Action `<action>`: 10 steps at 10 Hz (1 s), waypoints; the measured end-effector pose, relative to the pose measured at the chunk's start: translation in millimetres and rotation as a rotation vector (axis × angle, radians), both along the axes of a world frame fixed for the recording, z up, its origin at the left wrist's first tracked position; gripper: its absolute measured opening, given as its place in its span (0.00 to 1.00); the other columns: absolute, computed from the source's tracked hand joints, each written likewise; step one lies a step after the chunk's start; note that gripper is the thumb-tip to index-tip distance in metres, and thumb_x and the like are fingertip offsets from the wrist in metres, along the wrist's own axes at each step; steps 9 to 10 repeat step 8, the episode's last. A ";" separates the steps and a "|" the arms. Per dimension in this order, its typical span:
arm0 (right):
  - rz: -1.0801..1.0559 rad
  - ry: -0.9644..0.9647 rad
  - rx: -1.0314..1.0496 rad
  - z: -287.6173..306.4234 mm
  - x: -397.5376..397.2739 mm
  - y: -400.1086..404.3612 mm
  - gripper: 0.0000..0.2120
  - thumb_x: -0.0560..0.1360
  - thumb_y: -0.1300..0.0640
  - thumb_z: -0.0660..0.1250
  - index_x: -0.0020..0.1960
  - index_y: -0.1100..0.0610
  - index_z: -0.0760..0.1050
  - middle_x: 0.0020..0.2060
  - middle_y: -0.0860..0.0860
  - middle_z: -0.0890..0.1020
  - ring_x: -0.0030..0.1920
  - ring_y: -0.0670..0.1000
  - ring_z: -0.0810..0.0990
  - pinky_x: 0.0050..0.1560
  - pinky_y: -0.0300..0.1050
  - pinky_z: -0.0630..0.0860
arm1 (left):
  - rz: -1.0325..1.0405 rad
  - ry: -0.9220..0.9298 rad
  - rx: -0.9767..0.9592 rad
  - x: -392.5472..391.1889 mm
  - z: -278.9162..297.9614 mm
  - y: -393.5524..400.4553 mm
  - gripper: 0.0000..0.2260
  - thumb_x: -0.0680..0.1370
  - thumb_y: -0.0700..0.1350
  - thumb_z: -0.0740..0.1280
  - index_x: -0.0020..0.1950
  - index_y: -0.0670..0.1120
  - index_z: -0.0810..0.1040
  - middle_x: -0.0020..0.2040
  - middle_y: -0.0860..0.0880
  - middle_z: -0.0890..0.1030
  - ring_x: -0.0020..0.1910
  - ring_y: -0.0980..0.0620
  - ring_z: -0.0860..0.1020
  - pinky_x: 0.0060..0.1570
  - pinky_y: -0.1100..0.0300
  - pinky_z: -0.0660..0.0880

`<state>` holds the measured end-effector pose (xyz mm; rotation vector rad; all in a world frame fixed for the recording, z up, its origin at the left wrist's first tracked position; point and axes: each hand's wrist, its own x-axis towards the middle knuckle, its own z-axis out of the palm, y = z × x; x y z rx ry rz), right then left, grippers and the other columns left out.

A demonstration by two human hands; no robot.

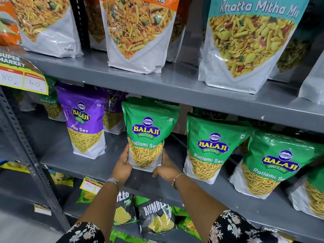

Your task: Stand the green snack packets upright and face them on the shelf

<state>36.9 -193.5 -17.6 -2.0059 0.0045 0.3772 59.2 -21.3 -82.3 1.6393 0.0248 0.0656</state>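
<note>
Nearest the camera, two floral sleeves reach in, and both hands are on the job: left hand cupping the lower left edge of the green packet, right hand wrapped round its lower right corner. The packet stands on the grey shelf, near the front lip, label facing out, just about upright.

To do this well, I'd say keep the grip low, press the base flat so the gusset spreads, and square the face to the lip before letting go. A soft pouch like this probably slumps if its bottom is bunched.

Room now. Left, bare shelf between this packet and the purple packet, so there is slack for a sideways nudge. Right, a clear gap before the second green packet, and past it a third leaning left, likely next in line. Overhead, the upper shelf's edge sits close above the packet top, so lifting high looks unwise. Behind, darker packets, hard to read.
</note>
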 end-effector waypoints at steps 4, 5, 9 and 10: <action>0.003 0.019 -0.127 1.6 -1.4 0.9 0.51 0.68 0.73 0.68 0.79 0.53 0.40 0.77 0.54 0.61 0.69 0.58 0.69 0.49 0.49 0.80 | -0.010 0.047 -0.003 3.7 -2.1 7.9 0.35 0.74 0.29 0.62 0.76 0.53 0.56 0.75 0.50 0.65 0.72 0.51 0.66 0.73 0.48 0.63; -0.027 0.096 -0.145 -2.2 -5.2 -5.7 0.52 0.70 0.71 0.67 0.78 0.53 0.33 0.76 0.55 0.63 0.61 0.54 0.73 0.38 0.38 0.74 | 0.037 0.085 0.049 2.0 0.2 13.8 0.36 0.75 0.27 0.59 0.77 0.51 0.53 0.77 0.46 0.61 0.71 0.51 0.64 0.70 0.50 0.65; 0.041 0.059 -0.227 15.9 -40.2 -21.1 0.53 0.72 0.62 0.70 0.77 0.55 0.31 0.79 0.53 0.50 0.74 0.56 0.64 0.52 0.39 0.69 | 0.345 0.063 0.376 -32.0 46.2 7.0 0.29 0.75 0.34 0.57 0.76 0.47 0.58 0.57 0.42 0.79 0.50 0.42 0.79 0.53 0.46 0.74; 0.041 0.059 -0.227 15.9 -40.2 -21.1 0.53 0.72 0.62 0.70 0.77 0.55 0.31 0.79 0.53 0.50 0.74 0.56 0.64 0.52 0.39 0.69 | 0.345 0.063 0.376 -32.0 46.2 7.0 0.29 0.75 0.34 0.57 0.76 0.47 0.58 0.57 0.42 0.79 0.50 0.42 0.79 0.53 0.46 0.74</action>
